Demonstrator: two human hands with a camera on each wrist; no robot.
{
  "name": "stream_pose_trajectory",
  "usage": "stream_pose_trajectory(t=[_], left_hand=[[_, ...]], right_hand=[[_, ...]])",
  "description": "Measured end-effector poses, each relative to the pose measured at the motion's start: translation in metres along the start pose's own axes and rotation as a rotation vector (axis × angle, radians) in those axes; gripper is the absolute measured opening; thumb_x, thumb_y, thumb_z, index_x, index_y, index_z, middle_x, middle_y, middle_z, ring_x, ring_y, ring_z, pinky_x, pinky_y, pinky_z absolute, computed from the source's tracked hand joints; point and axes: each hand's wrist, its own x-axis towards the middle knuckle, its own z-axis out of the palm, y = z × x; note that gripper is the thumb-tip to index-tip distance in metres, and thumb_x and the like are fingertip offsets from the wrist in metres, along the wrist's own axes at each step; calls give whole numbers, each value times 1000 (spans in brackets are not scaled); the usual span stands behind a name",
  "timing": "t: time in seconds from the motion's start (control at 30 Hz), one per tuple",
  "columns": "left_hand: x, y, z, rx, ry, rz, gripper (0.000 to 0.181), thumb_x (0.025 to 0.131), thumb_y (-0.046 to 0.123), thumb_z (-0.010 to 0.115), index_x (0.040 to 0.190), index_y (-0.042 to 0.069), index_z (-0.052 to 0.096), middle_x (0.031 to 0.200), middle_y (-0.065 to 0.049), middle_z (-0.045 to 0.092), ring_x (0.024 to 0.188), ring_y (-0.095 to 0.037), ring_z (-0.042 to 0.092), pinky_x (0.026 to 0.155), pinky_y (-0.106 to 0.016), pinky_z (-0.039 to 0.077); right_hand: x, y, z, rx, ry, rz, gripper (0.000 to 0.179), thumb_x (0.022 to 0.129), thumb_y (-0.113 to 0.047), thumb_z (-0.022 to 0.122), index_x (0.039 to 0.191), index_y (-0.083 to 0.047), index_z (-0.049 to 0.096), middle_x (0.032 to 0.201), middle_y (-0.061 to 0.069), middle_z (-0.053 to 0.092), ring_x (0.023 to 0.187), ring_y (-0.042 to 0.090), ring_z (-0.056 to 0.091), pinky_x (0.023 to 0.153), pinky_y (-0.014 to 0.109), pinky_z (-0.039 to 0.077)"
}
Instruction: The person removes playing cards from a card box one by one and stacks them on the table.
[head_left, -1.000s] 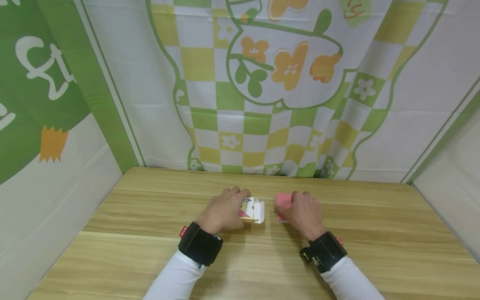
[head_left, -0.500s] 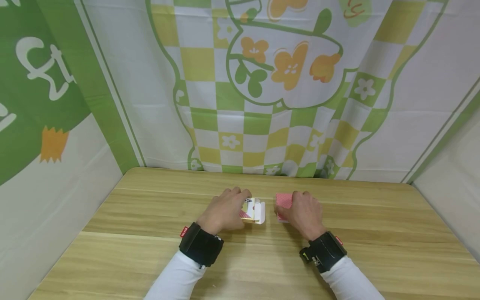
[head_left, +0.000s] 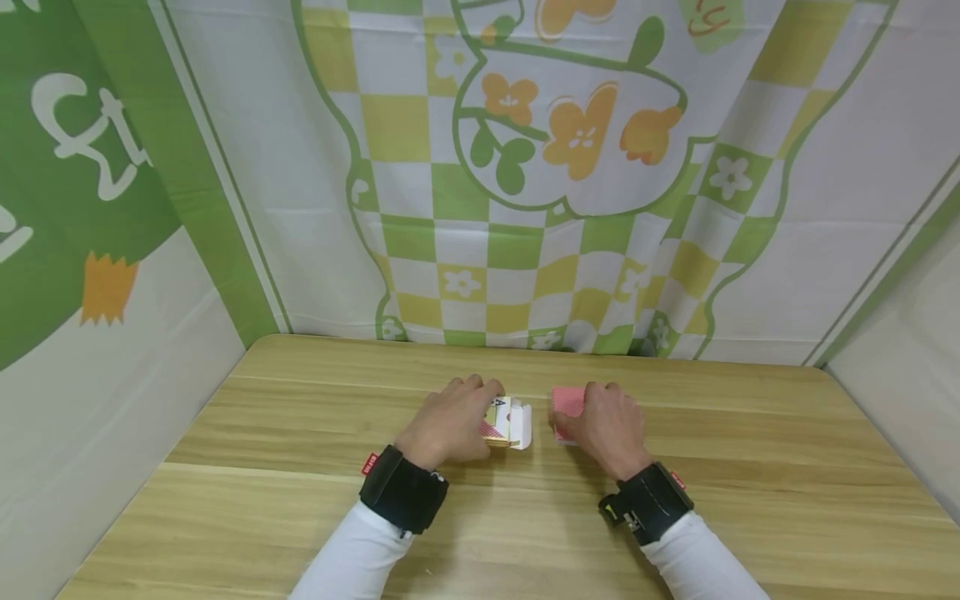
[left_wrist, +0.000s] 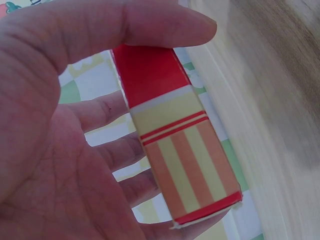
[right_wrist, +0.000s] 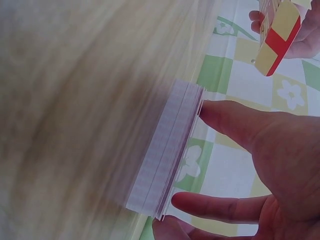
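Note:
My left hand holds a playing-card box between the thumb and the fingers. Its white end flap stands open toward the right. In the left wrist view, a narrow red and striped side of the box shows between thumb and fingers. Just to the right, my right hand grips a deck of cards with a red patterned back, lying on the table. From the right wrist, the thumb and fingers reach opposite ends of the stacked deck. How full the box is cannot be seen.
The wooden table has its far edge against a curtain with green and yellow checks. White and green cloth walls stand at both sides. Black straps circle both wrists.
My left hand and the card box have shifted very slightly to the right, toward the deck. The right hand and the deck have stayed in place.

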Motion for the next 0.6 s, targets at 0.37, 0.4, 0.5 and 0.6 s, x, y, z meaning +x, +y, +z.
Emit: stream_pose_trajectory(t=[0.37, 0.4, 0.5, 0.6], left_hand=[[0, 0, 1, 8, -5, -1, 65, 70, 4, 83, 130, 10, 60, 117, -11, 62, 105, -30, 57, 84, -53, 50], [0, 0, 1, 9, -6, -3, 65, 70, 5, 83, 131, 11, 60, 117, -11, 62, 106, -30, 57, 84, -53, 50], [0, 0, 1, 13, -6, -5, 65, 70, 5, 83, 131, 11, 60, 118, -11, 62, 106, -30, 57, 85, -54, 50], [0, 0, 1, 20, -5, -6, 65, 70, 6, 83, 131, 11, 60, 118, -11, 62, 106, -30, 57, 84, -53, 50]], right_hand=[[1, -1, 0, -1, -13, 7, 52, 76, -49, 81, 67, -6, 54, 72, 13, 53, 58, 27, 53, 44, 39, 42], [1, -1, 0, -2, -13, 9, 52, 76, -49, 81, 67, -6, 54, 72, 13, 53, 58, 27, 53, 44, 39, 42], [1, -1, 0, -5, -14, 9, 52, 76, -49, 81, 68, -6, 54, 72, 13, 54, 58, 28, 54, 44, 40, 42], [1, -2, 0, -9, -19, 12, 52, 76, -50, 81, 69, -5, 55, 72, 13, 54, 59, 28, 54, 44, 40, 43]])
